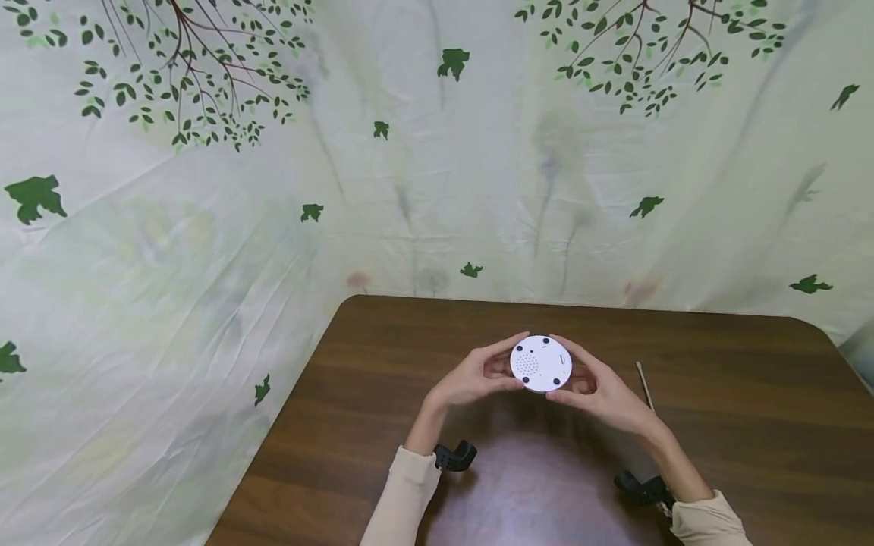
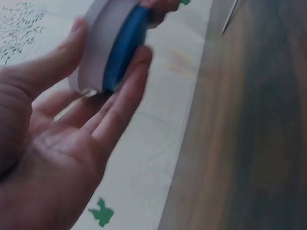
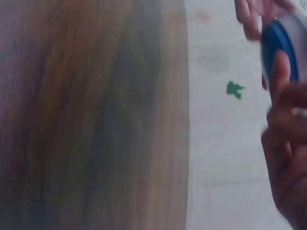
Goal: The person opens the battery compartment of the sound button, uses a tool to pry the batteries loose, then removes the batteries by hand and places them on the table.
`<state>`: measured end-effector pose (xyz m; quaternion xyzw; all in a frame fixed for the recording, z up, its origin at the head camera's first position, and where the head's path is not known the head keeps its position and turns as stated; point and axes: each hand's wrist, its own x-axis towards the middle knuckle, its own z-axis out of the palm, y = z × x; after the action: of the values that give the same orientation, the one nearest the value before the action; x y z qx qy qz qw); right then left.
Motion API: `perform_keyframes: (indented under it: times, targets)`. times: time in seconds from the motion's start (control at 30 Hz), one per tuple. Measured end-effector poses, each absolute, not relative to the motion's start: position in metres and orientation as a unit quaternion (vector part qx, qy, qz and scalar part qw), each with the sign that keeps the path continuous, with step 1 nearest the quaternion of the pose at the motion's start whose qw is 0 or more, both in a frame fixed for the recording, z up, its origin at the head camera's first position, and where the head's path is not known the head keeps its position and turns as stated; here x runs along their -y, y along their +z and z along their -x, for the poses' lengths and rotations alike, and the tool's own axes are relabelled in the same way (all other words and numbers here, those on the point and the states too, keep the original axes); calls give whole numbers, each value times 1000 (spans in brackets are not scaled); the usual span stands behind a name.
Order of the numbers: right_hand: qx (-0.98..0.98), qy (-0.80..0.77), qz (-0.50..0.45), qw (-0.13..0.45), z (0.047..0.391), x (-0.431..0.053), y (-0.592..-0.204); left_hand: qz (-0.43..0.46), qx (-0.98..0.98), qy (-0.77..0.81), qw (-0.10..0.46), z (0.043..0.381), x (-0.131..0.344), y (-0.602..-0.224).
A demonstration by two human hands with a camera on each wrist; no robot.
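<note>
Cream sleeves (image 1: 403, 500), my left grip (image 1: 476, 374) and right grip (image 1: 610, 391) holding a round white-and-blue device (image 1: 545, 364) by its edges, wooden counter (image 1: 314, 455) below, thin rod (image 1: 645, 385) lying on it

The brown, wood-grained table (image 1: 765, 409) with rounded far corners is shining near its front; a thin, pale rod (image 1: 644, 383) is lying on its right part.

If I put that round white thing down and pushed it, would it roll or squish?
The round white thing probably wouldn't squish: its outline looks even and firm. Lying flat, it would likely slide; on its curved side, it might roll. The four dark dots could be little feet that grip.
</note>
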<state>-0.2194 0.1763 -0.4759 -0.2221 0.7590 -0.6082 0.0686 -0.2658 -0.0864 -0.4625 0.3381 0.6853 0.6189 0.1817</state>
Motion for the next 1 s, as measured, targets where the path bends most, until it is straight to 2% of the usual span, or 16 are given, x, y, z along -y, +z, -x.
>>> perform_keyframes:
  times: [0.1, 0.2, 0.3, 0.43, 0.57, 0.7, 0.8, 0.93, 1.0]
  targets:
    - [-773, -611, 171, 9, 216, -167, -478, -311, -691, 631, 163, 261, 78, -466]
    - [-786, -601, 145, -15, 212, -161, -478, -286, -709, 629, 144, 256, 70, -469]
    - [-789, -595, 157, 7, 211, -165, -475, -282, -717, 622, 142, 256, 71, -469]
    - [-778, -595, 198, 48, 215, -178, -472, -319, -699, 616, 173, 263, 77, -468]
    - [-768, -611, 190, 35, 217, -176, -472, -323, -681, 632, 179, 265, 75, -466]
    - [-783, -606, 139, -2, 213, -165, -475, -292, -695, 639, 152, 259, 67, -467]
    - [-792, -596, 129, 17, 209, -164, -474, -292, -705, 630, 145, 256, 66, -469]
    - [-783, -599, 159, 58, 210, -171, -471, -326, -684, 631, 168, 258, 75, -470]
    - [-778, -602, 170, 55, 210, -171, -471, -336, -675, 632, 181, 259, 78, -468]
